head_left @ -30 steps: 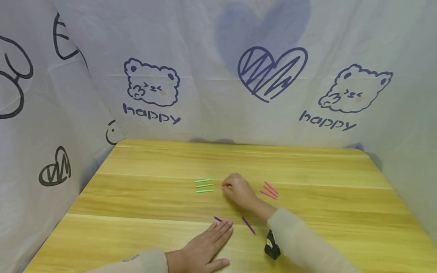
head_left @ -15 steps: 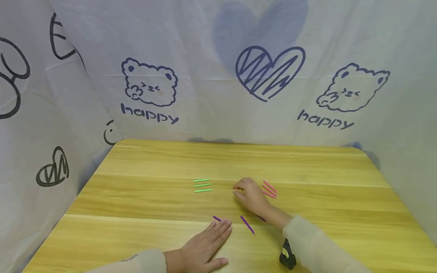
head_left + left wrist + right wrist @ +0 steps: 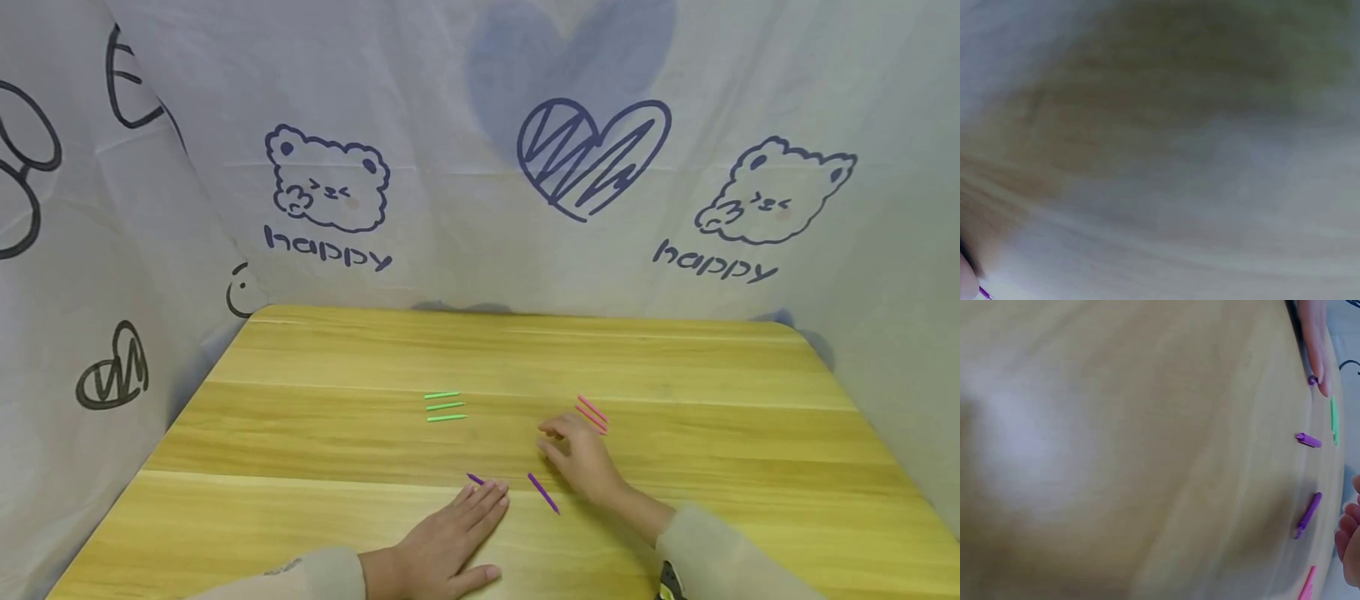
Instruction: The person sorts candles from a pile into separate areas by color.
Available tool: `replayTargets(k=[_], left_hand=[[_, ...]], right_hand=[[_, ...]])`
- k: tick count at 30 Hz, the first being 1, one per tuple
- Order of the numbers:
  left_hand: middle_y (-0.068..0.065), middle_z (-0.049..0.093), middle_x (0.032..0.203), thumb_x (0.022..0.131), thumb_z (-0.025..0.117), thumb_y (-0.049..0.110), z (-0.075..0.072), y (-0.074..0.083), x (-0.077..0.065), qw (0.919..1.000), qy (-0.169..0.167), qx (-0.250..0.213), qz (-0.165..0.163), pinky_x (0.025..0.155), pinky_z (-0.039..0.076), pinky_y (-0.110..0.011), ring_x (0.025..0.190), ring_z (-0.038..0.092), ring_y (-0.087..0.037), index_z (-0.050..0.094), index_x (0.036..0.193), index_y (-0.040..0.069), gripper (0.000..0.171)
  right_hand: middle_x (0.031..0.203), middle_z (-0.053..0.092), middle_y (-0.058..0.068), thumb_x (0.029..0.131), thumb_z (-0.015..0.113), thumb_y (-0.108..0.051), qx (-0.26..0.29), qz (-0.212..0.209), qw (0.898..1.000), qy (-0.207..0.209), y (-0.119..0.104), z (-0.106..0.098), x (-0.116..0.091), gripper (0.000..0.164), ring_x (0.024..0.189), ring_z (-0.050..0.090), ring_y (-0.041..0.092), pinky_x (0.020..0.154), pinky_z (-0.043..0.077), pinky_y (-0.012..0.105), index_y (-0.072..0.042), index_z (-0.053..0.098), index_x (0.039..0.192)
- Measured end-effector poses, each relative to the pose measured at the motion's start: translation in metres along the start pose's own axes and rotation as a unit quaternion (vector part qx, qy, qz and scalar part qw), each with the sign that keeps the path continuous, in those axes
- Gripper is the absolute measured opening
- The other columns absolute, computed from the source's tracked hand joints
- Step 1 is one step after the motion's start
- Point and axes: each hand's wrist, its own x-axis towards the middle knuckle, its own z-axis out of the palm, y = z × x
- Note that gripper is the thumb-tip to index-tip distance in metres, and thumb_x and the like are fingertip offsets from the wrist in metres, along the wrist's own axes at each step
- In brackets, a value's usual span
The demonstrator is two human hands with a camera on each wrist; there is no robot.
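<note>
My left hand [image 3: 450, 537] lies flat on the table with its fingers straight, partly covering a thin purple stick [image 3: 476, 478] with a pointed tip. To its right lies a second purple stick [image 3: 543, 493]. A third purple stick [image 3: 1308, 515] shows in the right wrist view, while my right hand and forearm hide it from the head camera. My right hand [image 3: 588, 462] hovers over the table with its fingers loosely bent, nothing visible between them. Just past its knuckles lie several pink sticks [image 3: 592, 408], partly covered by the hand.
Three green sticks [image 3: 446, 407] lie side by side left of the middle of the wooden table [image 3: 300, 442]. A white printed cloth [image 3: 457, 242] hangs behind the table and along both sides.
My right hand has moved from beside the green sticks to the right and nearer, past the middle purple stick. My left hand has stayed in place.
</note>
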Motion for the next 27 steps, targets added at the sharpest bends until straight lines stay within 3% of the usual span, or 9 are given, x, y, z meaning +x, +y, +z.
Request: replayTargets(k=[5, 10, 17, 21, 27], left_hand=[[-0.020, 0.022, 0.152, 0.099, 0.027, 0.048, 0.000, 0.000, 0.000, 1.0000, 0.002, 0.000, -0.001, 0.114, -0.014, -0.024, 0.141, 0.022, -0.030, 0.025, 0.143, -0.005, 0.069], [-0.019, 0.021, 0.152, 0.098, 0.027, 0.049, -0.001, 0.001, 0.000, 0.9999, 0.000, -0.002, -0.015, 0.114, -0.013, -0.024, 0.141, 0.022, -0.030, 0.025, 0.144, -0.004, 0.070], [-0.018, 0.023, 0.152, 0.098, 0.030, 0.049, -0.004, 0.002, -0.001, 0.9995, 0.008, 0.006, -0.028, 0.116, 0.012, -0.034, 0.141, 0.023, -0.028, 0.028, 0.143, -0.003, 0.069], [-0.018, 0.024, 0.152, 0.097, 0.031, 0.050, -0.003, 0.002, 0.000, 0.9995, 0.014, 0.013, -0.026, 0.117, 0.006, -0.031, 0.141, 0.023, -0.028, 0.029, 0.143, -0.003, 0.069], [-0.017, 0.024, 0.152, 0.097, 0.031, 0.051, -0.003, 0.000, -0.001, 0.9993, 0.015, 0.022, -0.027, 0.116, -0.004, -0.027, 0.141, 0.023, -0.027, 0.029, 0.143, -0.002, 0.070]], right_hand=[[0.088, 0.064, 0.009, 0.076, 0.071, 0.002, 0.019, 0.016, 1.000, 0.004, 0.001, -0.004, -0.013, 0.019, 0.082, 0.057, 0.017, 0.070, 0.053, 0.022, 0.003, 0.066, 0.094], [0.085, 0.065, 0.007, 0.072, 0.074, 0.001, -0.012, 0.010, 1.000, 0.022, 0.005, -0.005, -0.024, 0.020, 0.079, 0.057, 0.015, 0.071, 0.051, 0.024, 0.003, 0.067, 0.090], [0.080, 0.062, 0.002, 0.069, 0.074, 0.004, -0.009, 0.026, 0.999, 0.023, 0.012, -0.006, -0.036, 0.019, 0.076, 0.054, 0.012, 0.067, 0.050, 0.020, 0.001, 0.068, 0.086], [0.078, 0.061, 0.000, 0.068, 0.075, 0.005, -0.009, 0.014, 0.999, 0.037, 0.013, -0.007, -0.040, 0.020, 0.075, 0.052, 0.009, 0.065, 0.048, 0.018, -0.001, 0.068, 0.085], [0.076, 0.059, -0.002, 0.064, 0.078, 0.004, -0.011, -0.042, 0.997, 0.063, 0.008, -0.004, -0.052, 0.024, 0.072, 0.050, 0.007, 0.062, 0.047, 0.017, -0.002, 0.067, 0.085]])
